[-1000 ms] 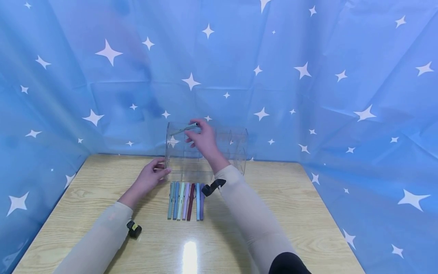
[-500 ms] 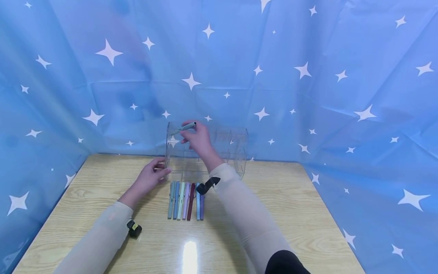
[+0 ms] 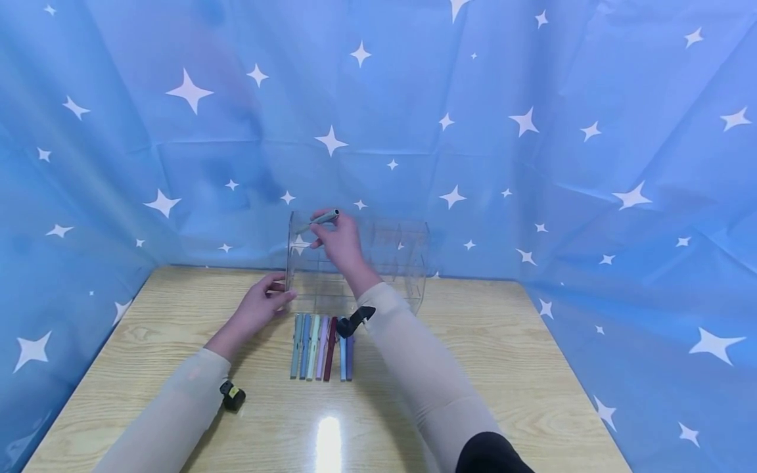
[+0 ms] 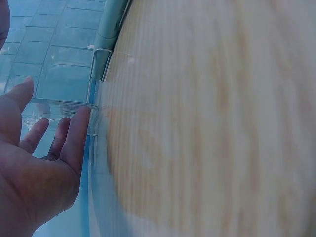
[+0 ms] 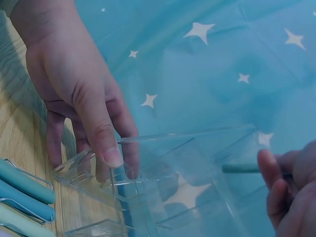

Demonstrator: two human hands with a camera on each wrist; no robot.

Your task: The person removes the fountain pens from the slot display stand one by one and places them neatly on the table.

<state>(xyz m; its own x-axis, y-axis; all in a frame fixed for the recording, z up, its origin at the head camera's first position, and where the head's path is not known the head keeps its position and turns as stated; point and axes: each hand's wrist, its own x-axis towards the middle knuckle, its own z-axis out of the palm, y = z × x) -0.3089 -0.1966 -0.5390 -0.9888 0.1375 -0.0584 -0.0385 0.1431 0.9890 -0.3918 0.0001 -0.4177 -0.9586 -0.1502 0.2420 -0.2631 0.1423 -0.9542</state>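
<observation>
A clear plastic compartment organizer (image 3: 328,286) stands at the back of the table. My left hand (image 3: 263,302) holds its left side wall; in the right wrist view that hand's thumb lies on one side of the wall and fingers on the other. Above the organizer's upper left section, my right hand (image 3: 345,246) pinches a green pen (image 3: 326,217) between thumb and fingers. The pen slants, its far end pointing down-left over the compartments. Part of this pen (image 5: 239,169) sticks out past the fingers in the right wrist view.
In front of the organizer several capped pens (image 3: 319,348) lie side by side, in green, blue, pale green, lilac, dark red, light blue and purple. A star-printed blue curtain (image 3: 378,118) hangs right behind the wooden table (image 3: 485,368).
My right hand has shifted slightly left with the green pen, its forearm following over the light blue and purple pens. The left hand stays on the organizer's side.
</observation>
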